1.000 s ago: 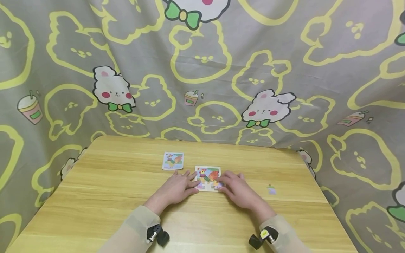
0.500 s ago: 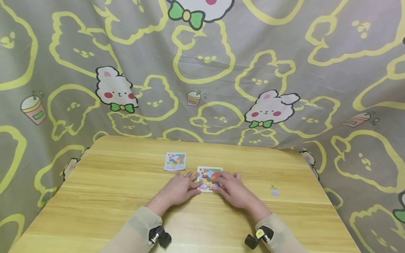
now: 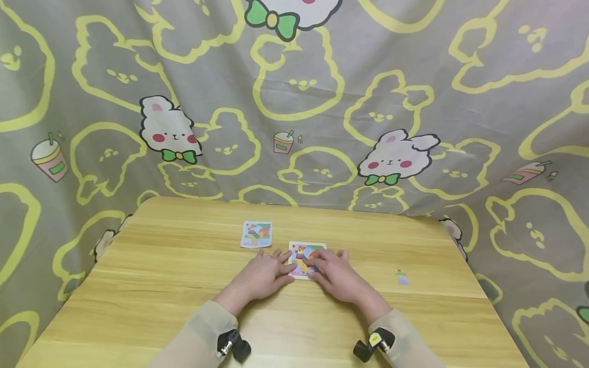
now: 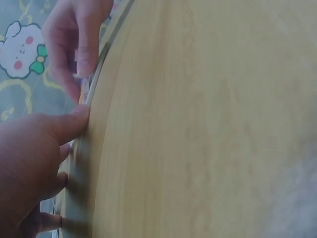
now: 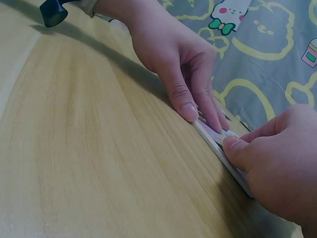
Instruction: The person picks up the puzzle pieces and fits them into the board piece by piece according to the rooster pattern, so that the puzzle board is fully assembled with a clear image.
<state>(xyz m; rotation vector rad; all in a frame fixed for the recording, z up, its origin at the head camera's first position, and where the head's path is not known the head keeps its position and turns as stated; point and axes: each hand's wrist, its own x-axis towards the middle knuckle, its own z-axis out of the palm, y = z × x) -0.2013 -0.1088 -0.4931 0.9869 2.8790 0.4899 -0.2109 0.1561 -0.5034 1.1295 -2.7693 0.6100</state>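
Observation:
A small jigsaw board (image 3: 301,245) with a rooster picture and a pale frame lies flat on the table. My left hand (image 3: 262,273) rests at the board's left side, fingers spread; in the left wrist view its thumb (image 4: 72,124) touches the front edge. From the right, my right hand (image 3: 338,273) reaches over the board and covers its right part. Thumb and forefinger of that hand (image 5: 282,163) pinch a puzzle piece (image 5: 229,134) down at the board, mostly hidden by the fingers in the right wrist view.
A paper card (image 3: 256,234) with the same rooster picture lies behind and left of the board. Farther right, a loose puzzle piece (image 3: 402,278) in green and lilac lies on the wooden table (image 3: 152,286). A patterned curtain (image 3: 317,122) hangs behind the table.
My right hand has slid slightly left over the board with the puzzle piece, and the gap in the lower row no longer shows. My left hand has stayed at the board's left side.

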